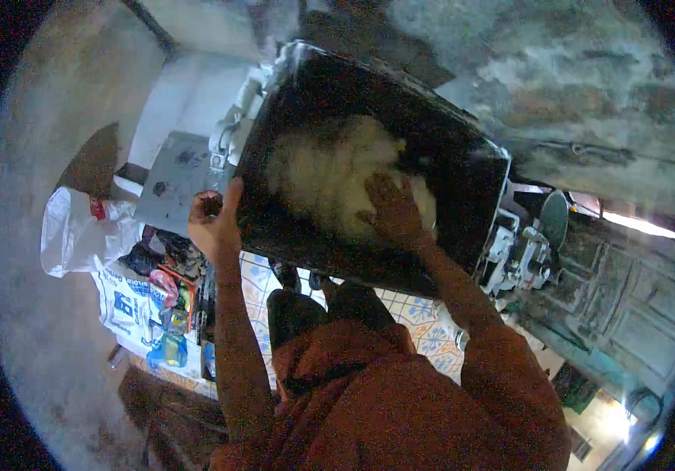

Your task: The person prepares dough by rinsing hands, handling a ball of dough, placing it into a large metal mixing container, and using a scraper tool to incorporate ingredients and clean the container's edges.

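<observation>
My right hand (394,208) reaches into a large dark trough (463,169) and lies flat with fingers spread on a pale, soft-looking mass (337,177). That mass covers the trough's middle and is smeared by motion, so its kind is unclear. My left hand (216,226) is at the trough's near left corner, thumb raised beside the rim. Its fingers curl inward round a small dark spot; what they hold, if anything, I cannot make out.
Pale machine parts (231,133) flank the trough on the left, and more metal fittings (514,251) on the right. A grey panel (184,180) stands at left. Below it are a white plastic bag (71,231), a printed sack (129,306) and clutter. Patterned tiles (432,326) cover the floor.
</observation>
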A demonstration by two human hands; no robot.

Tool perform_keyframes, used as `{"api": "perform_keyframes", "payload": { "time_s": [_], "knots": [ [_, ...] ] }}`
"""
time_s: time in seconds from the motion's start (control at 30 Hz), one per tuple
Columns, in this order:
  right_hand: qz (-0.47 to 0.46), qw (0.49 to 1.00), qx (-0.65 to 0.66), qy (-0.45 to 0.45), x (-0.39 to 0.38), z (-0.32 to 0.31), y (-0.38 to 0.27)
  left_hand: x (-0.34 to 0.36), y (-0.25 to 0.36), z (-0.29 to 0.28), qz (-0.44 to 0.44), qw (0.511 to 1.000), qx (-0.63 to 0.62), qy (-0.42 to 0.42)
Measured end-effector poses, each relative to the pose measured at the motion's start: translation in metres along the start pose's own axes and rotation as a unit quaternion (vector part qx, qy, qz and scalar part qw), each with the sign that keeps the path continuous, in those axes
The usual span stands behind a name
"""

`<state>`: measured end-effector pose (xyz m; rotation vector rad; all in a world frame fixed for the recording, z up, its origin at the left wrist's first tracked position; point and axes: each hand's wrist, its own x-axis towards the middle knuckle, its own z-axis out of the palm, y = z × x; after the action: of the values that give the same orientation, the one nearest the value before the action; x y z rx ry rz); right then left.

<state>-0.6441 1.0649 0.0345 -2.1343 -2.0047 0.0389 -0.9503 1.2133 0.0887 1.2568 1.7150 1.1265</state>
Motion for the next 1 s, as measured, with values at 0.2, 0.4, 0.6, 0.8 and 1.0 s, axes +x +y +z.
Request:
{"api": "perform_keyframes", "payload": {
  "time_s": [0.2, 0.4, 0.6, 0.8, 1.0],
  "knots": [
    [0.001, 0.956, -0.04, -0.292, 0.001, -0.045, 0.045, -0.003, 0.007, 0.005, -0.037, 0.999, -0.015, -0.016],
    [0.181, 0.958, 0.164, -0.152, -0.027, -0.144, 0.077, -0.001, -0.006, -0.001, -0.022, 0.998, -0.052, -0.007],
    [0.252, 0.961, 0.11, 0.039, 0.026, -0.172, 0.037, -0.003, 0.0, -0.002, -0.013, 0.999, 0.042, 0.001],
    [0.105, 0.99, 0.081, 0.047, 0.023, -0.025, 0.033, 0.007, -0.014, 0.002, -0.003, 1.0, 0.009, -0.015],
    [-0.103, 0.969, -0.137, -0.177, -0.031, -0.04, 0.016, -0.003, -0.007, 0.006, -0.026, 0.999, -0.03, -0.02]
  ]
}}
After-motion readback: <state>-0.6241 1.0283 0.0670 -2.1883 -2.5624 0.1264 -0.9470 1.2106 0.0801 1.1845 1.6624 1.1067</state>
